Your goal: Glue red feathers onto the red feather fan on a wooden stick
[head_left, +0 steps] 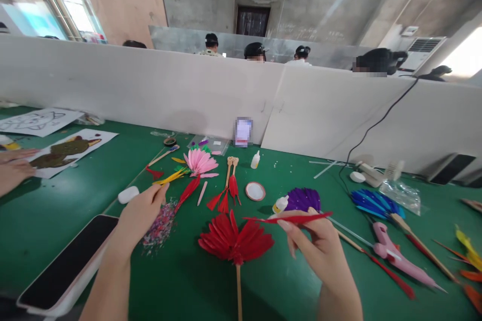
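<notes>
- Clearly, the right hand (314, 238) had a slim red feather (318, 216) pinched between thumb and fingers, right of centre.
- The left hand (146, 208) was well apart from it, left of centre, beside a red tuft (189, 191) and a heap of coloured bits (161, 228); whether its fingers gripped anything, I could not tell.
- The red fan (236, 239) lay at lower centre, its pale stick (238, 291) running to the bottom edge.
- A purple fan (303, 199) lay just behind the right hand.

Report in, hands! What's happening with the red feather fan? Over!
Right hand pinching red feather. Left hand by yellow feathers, grip unclear. Red feather fan between both hands. Glue bottle, purple feathers just beyond right hand.
</notes>
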### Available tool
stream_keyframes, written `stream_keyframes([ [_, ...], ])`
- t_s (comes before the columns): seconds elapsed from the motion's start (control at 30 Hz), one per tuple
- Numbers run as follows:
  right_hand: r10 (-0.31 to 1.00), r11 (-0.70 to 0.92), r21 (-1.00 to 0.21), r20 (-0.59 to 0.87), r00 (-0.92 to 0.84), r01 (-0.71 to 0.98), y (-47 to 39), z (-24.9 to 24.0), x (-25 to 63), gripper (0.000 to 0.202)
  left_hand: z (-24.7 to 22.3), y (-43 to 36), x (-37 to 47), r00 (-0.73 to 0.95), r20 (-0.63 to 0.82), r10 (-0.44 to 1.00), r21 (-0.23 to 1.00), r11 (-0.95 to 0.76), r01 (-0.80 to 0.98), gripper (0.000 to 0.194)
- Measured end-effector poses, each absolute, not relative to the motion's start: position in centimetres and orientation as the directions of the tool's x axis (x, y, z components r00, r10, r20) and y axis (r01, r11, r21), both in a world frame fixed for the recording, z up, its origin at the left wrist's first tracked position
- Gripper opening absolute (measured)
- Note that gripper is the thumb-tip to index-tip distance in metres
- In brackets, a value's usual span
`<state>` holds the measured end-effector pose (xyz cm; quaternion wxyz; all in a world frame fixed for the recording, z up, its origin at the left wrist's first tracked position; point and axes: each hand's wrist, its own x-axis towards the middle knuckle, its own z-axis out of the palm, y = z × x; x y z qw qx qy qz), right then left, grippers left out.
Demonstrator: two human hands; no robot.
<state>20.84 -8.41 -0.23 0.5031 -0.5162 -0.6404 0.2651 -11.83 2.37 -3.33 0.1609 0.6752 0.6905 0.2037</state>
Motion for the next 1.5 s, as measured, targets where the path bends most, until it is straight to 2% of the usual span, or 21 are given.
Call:
stream_keyframes([
  [0.1,0.865,0.472,-0.777,0.500,-0.048,0.416,-9.5,-1.0,20.9,0.017,-4.6,1.4,-12.1,-0.036,0.071,0.997,0.530,-0.007,0.848,0.021],
  [0.2,0.820,0.554,-0.708,0.555,-0.141,0.437,-10.2,-1.6,20.9,0.034,-4.2,0.0,-10.5,0.020,0.083,0.996,0.622,-0.068,0.780,0.031],
  [0.27,0.804,0.579,-0.672,0.562,-0.191,0.462,-10.5,-1.8,20.7,0.045,-3.1,-1.4,-8.4,0.116,0.067,0.991,0.779,-0.124,0.615,0.035],
  [0.33,0.785,0.607,-0.641,0.576,-0.229,0.469,-10.8,-1.7,20.5,0.051,-1.9,-3.0,-6.1,0.257,0.041,0.966,0.866,-0.163,0.473,0.037],
  [0.43,0.770,0.626,-0.625,0.590,-0.243,0.467,-11.5,-1.5,19.9,0.048,-1.0,-5.3,-2.7,0.463,0.072,0.884,0.938,-0.218,0.270,0.033],
  [0.47,0.773,0.621,-0.628,0.590,-0.233,0.469,-11.7,-1.4,19.7,0.044,-1.0,-5.8,-1.8,0.482,0.091,0.872,0.953,-0.217,0.213,0.031],
  [0.67,0.807,0.577,-0.726,0.578,-0.123,0.373,-12.2,-1.4,18.7,0.030,-2.0,-7.2,0.7,0.389,0.080,0.918,0.996,-0.093,0.014,0.022],
  [0.97,0.888,0.437,-0.868,0.458,0.041,0.235,-13.2,-2.5,17.4,0.024,-1.9,-8.1,1.8,0.224,0.131,0.966,0.987,-0.149,0.067,0.018],
  [1.07,0.918,0.342,-0.920,0.370,0.142,0.191,-13.1,-2.8,17.1,0.012,-2.4,-8.0,2.2,0.181,0.114,0.977,0.983,-0.137,0.122,0.019],
  [1.13,0.938,0.257,-0.944,0.295,0.181,0.209,-12.7,-3.0,17.1,0.013,-2.9,-7.9,2.2,0.161,0.114,0.980,0.975,-0.141,0.169,0.019],
  [1.23,0.963,0.185,-0.948,0.228,0.146,0.258,-11.9,-3.3,17.5,0.022,-3.7,-7.5,1.8,0.197,0.100,0.975,0.966,-0.143,0.217,0.017],
  [1.5,0.988,0.102,-0.953,0.130,0.082,0.287,-10.0,-4.6,18.7,0.020,-6.0,-7.4,-1.3,0.354,-0.039,0.934,0.927,-0.098,0.362,0.028],
])
